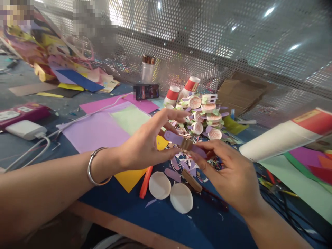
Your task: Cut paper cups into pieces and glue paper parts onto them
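Observation:
My left hand [147,141] and my right hand [228,173] meet above the blue table. Together they pinch a small craft piece [184,142]: a purple paper strip with a brown cardboard bit at its middle. The left thumb and fingers close on the strip's left end, the right fingers on its right end. A silver bangle [94,166] circles my left wrist. Below the hands lie two white paper discs [169,192], a brown cardboard strip [192,180], an orange marker [145,181] and purple scraps.
A heap of finished paper-cup flowers [204,116] and red-and-white cups [181,91] sits behind the hands. Coloured paper sheets [103,128] cover the left; a white charger [24,129] and cable lie far left. A large paper roll [285,136] lies at right. A mesh screen [220,38] stands behind.

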`<state>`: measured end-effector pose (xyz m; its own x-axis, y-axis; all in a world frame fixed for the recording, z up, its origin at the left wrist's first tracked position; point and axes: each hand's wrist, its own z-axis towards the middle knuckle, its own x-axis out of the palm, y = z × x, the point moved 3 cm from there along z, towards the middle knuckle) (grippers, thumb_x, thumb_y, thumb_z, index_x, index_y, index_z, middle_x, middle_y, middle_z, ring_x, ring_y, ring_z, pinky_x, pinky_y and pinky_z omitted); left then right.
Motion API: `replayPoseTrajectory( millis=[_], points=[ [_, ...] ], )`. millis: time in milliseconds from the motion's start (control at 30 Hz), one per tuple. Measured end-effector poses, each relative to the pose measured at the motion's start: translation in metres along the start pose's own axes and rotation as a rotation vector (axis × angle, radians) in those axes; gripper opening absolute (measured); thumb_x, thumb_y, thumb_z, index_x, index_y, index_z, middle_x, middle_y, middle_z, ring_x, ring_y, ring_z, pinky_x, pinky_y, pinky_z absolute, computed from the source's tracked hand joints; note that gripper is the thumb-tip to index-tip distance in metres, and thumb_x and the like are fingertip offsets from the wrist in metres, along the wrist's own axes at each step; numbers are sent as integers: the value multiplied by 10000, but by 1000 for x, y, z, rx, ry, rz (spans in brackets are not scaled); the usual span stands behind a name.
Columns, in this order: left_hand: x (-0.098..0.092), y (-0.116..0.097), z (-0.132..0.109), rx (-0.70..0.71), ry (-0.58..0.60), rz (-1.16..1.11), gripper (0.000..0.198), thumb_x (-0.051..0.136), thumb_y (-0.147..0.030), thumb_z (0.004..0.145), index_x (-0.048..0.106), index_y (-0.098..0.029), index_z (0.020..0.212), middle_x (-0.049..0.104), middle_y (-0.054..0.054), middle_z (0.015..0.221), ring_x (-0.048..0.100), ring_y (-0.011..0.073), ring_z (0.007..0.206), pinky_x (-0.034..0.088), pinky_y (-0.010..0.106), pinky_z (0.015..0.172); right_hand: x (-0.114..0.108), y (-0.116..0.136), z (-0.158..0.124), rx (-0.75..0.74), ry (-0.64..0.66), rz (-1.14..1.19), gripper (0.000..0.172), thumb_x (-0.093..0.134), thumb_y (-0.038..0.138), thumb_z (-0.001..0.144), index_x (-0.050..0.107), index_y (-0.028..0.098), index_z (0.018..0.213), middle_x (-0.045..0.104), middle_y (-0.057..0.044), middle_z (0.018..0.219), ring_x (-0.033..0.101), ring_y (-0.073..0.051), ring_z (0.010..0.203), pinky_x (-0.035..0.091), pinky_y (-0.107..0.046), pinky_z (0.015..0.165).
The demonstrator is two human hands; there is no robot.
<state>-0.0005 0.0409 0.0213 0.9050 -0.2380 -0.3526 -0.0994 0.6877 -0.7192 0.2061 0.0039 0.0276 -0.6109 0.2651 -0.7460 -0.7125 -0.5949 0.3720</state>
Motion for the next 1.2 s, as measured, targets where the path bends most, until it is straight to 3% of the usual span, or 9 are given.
replayPoseTrajectory(
  millis=[67, 167, 233, 267, 333, 400, 567, 933, 1200],
  points=[
    [-8, 4, 3, -29, -68, -1, 603, 710, -120, 811, 454, -209, 1350, 552, 112, 1346, 636, 188, 1042, 541, 287, 797, -5, -4, 1, 34, -48, -14, 97, 670, 300, 936, 672, 234, 1008, 685, -26, 890, 619, -177, 742, 493, -321, 720],
    [-18, 14, 9, -132, -60, 82, 276, 680, -171, 844, 615, -177, 1113, 679, 62, 1017, 656, 159, 841, 518, 275, 697, -13, -14, 1, 98, -146, -25, 115, 681, 333, 925, 689, 238, 990, 720, -29, 924, 646, -176, 745, 506, -319, 730],
    [-16, 19, 10, -216, 165, 170, 115, 681, -286, 871, 681, -176, 907, 685, 27, 798, 634, 143, 707, 482, 270, 636, -17, -21, 0, 142, -195, -26, 140, 695, 355, 912, 703, 240, 991, 740, -30, 952, 666, -179, 762, 517, -318, 742],
    [-14, 18, 9, -243, 302, 212, 186, 690, -366, 870, 694, -181, 858, 682, 21, 761, 621, 142, 683, 466, 268, 620, -19, -24, 0, 155, -212, -28, 148, 701, 363, 907, 708, 240, 989, 745, -28, 951, 672, -179, 762, 522, -315, 741],
    [-6, 13, 3, -255, 538, 273, 316, 719, -500, 828, 709, -187, 868, 691, 22, 803, 614, 151, 710, 449, 266, 618, -20, -27, -1, 157, -229, -38, 155, 709, 370, 897, 717, 237, 977, 752, -23, 933, 680, -178, 758, 529, -308, 733],
    [3, 5, -4, -238, 665, 309, 361, 743, -515, 803, 710, -184, 943, 698, 34, 907, 618, 169, 797, 456, 271, 666, -20, -28, -2, 144, -232, -50, 156, 713, 369, 892, 719, 234, 969, 755, -22, 924, 686, -176, 762, 531, -300, 730],
    [28, -6, -15, -133, 630, 411, 250, 698, -409, 867, 716, -170, 935, 667, 50, 907, 610, 196, 870, 459, 297, 763, -18, -30, -1, 123, -212, -57, 138, 700, 357, 902, 714, 231, 959, 747, -18, 898, 685, -169, 758, 530, -283, 712],
    [58, 3, -16, -139, 599, 397, 111, 616, -174, 871, 694, -153, 795, 649, 61, 882, 602, 196, 871, 480, 312, 795, -11, -29, -1, 72, -147, -54, 93, 694, 316, 905, 691, 230, 943, 706, -7, 864, 640, -145, 720, 514, -267, 703],
    [60, -1, -17, -82, 631, 347, 196, 677, -335, 880, 721, -186, 1000, 636, 79, 994, 571, 232, 935, 478, 352, 811, -10, -27, 0, 68, -135, -89, 94, 696, 305, 897, 701, 218, 931, 717, -12, 859, 646, -147, 726, 508, -259, 684]
  ],
)
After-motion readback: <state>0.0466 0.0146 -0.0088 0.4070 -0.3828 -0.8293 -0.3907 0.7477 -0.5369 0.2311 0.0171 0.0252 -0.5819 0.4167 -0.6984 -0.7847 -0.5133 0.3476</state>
